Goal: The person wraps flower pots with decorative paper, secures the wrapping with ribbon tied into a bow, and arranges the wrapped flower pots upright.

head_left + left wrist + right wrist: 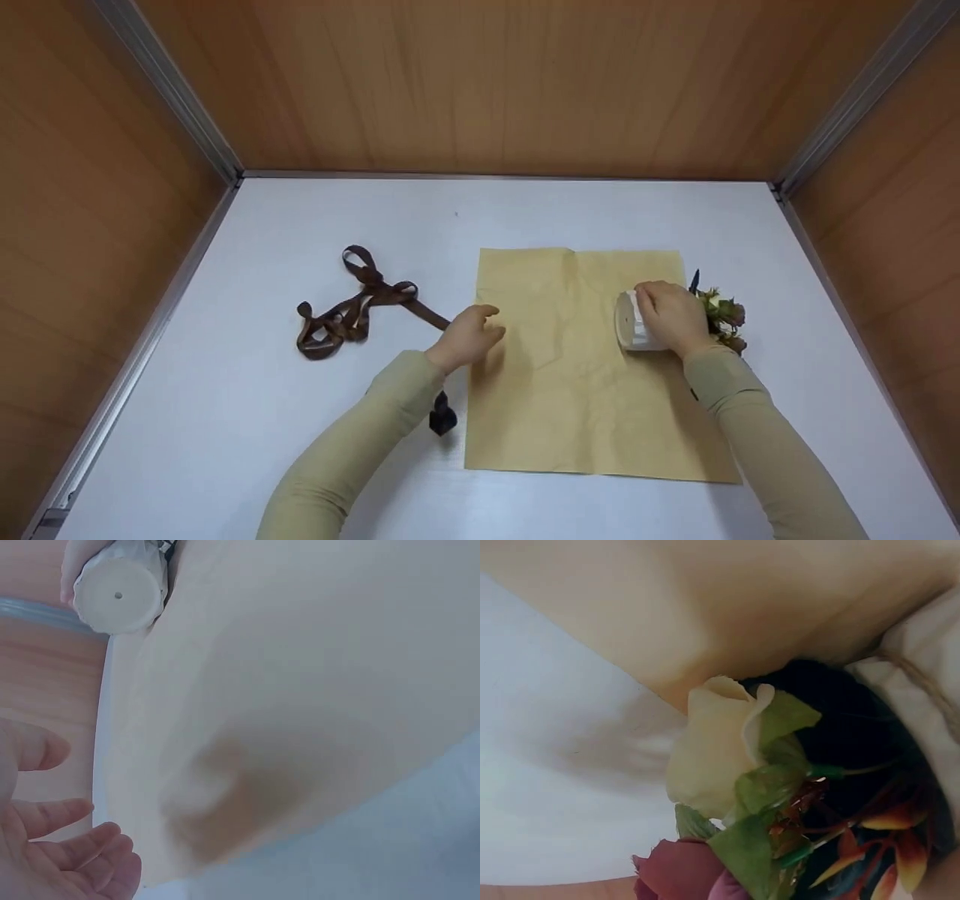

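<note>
A white flower pot (pixel 640 334) of artificial flowers (pixel 724 315) lies on its side over the right part of a sheet of brown wrapping paper (pixel 547 405). My right hand (pixel 673 315) grips the pot from above, its round base turned left. In the left wrist view, a small hole marks the pot's base (pixel 112 611). The right wrist view shows a cream rose (pixel 716 754), a dusky pink rose (pixel 679 870) and twine (pixel 922 682) around the pot. Over the paper's left edge, my left hand (pixel 466 337) has its fingers loosely extended and holds nothing.
A tangled brown ribbon (pixel 367 296) lies on the white table (pixel 225 420) left of the paper, one end running toward my left hand. A small dark object (pixel 442 416) of unclear kind shows below the left wrist. Wood panels (pixel 480 90) enclose the back and sides.
</note>
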`<state>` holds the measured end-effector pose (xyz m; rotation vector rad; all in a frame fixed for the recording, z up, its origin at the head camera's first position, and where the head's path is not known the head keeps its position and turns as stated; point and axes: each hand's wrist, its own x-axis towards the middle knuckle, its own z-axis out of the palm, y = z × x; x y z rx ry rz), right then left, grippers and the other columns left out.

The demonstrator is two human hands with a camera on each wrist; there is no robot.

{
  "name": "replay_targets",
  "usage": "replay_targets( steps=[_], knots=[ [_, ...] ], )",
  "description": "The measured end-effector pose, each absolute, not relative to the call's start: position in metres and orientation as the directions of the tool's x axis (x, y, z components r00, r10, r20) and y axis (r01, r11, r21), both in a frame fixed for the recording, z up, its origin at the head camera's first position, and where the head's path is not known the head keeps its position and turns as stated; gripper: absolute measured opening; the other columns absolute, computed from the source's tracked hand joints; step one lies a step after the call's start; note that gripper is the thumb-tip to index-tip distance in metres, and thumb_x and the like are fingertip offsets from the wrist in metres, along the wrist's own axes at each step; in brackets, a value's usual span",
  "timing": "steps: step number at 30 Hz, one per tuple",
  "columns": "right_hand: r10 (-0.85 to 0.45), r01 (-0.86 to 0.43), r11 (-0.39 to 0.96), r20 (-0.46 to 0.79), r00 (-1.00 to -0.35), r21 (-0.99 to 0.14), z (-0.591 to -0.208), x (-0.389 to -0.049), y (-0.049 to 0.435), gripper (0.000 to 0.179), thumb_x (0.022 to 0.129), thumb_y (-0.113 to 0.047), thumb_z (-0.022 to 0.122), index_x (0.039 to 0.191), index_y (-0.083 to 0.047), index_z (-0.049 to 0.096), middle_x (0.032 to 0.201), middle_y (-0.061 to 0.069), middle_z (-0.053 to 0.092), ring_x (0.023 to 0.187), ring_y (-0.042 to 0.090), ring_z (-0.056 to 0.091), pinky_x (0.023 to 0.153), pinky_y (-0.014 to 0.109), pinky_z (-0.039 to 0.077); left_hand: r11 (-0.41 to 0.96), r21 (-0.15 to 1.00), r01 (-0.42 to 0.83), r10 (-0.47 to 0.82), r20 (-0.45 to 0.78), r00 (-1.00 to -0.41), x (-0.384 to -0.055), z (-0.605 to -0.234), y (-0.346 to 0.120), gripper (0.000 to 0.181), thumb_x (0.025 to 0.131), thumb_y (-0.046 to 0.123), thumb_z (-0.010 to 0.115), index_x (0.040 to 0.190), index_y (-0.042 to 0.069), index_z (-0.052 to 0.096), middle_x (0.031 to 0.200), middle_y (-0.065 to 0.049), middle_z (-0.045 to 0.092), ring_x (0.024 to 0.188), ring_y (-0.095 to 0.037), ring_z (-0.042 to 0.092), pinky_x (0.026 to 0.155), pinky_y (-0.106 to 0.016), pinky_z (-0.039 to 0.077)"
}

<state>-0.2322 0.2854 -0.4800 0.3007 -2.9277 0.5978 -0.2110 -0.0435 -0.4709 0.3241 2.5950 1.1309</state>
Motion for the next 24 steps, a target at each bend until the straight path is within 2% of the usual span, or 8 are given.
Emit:
replay_targets(
  steps=[8, 12, 16, 24],
  knots=[
    [-0.158, -0.218, 0.904, 0.185, -0.97, -0.369, -0.481, -0.232, 0.285, 0.039, 0.101, -0.027, 0.037, 0.11, -0.002, 0.066, 0.111, 0.019, 0.066, 0.105, 0.038, 0.059, 0.093, 0.052, 0.044, 0.629, 0.777, -0.02, 0.243, -0.221, -0.944, -0.207, -0.476, -0.06, 0.05, 0.093, 0.017, 0.054, 0.132, -0.012, 0.043, 0.133, -0.032, 0.046, 0.128, -0.04, 0.042, 0.107, -0.047, 0.034],
    [-0.148, -0.207, 0.907, 0.182, -0.972, -0.367, -0.483, -0.232, 0.285, 0.039, 0.101, -0.027, 0.037, 0.11, -0.003, 0.066, 0.111, 0.018, 0.066, 0.105, 0.038, 0.059, 0.093, 0.052, 0.044, 0.62, 0.78, -0.087, 0.244, -0.297, -0.923, -0.205, -0.477, -0.061, 0.059, 0.094, 0.023, 0.054, 0.138, -0.011, 0.035, 0.14, -0.032, 0.039, 0.134, -0.04, 0.035, 0.112, -0.047, 0.027],
    [-0.141, -0.198, 0.906, 0.174, -0.975, -0.374, -0.482, -0.231, 0.284, 0.04, 0.101, -0.028, 0.037, 0.11, -0.003, 0.066, 0.111, 0.019, 0.066, 0.106, 0.038, 0.058, 0.093, 0.052, 0.044, 0.587, 0.79, -0.175, 0.236, -0.374, -0.897, -0.204, -0.477, -0.063, 0.066, 0.095, 0.027, 0.052, 0.144, -0.008, 0.027, 0.148, -0.027, 0.031, 0.14, -0.037, 0.026, 0.115, -0.046, 0.021],
    [-0.136, -0.191, 0.905, 0.166, -0.977, -0.38, -0.482, -0.231, 0.283, 0.04, 0.102, -0.029, 0.037, 0.111, -0.003, 0.066, 0.112, 0.018, 0.065, 0.107, 0.037, 0.058, 0.094, 0.051, 0.043, 0.534, 0.819, -0.21, 0.217, -0.373, -0.902, -0.2, -0.48, -0.061, 0.066, 0.094, 0.027, 0.053, 0.143, -0.009, 0.027, 0.147, -0.027, 0.033, 0.138, -0.038, 0.029, 0.114, -0.046, 0.024]
  ],
)
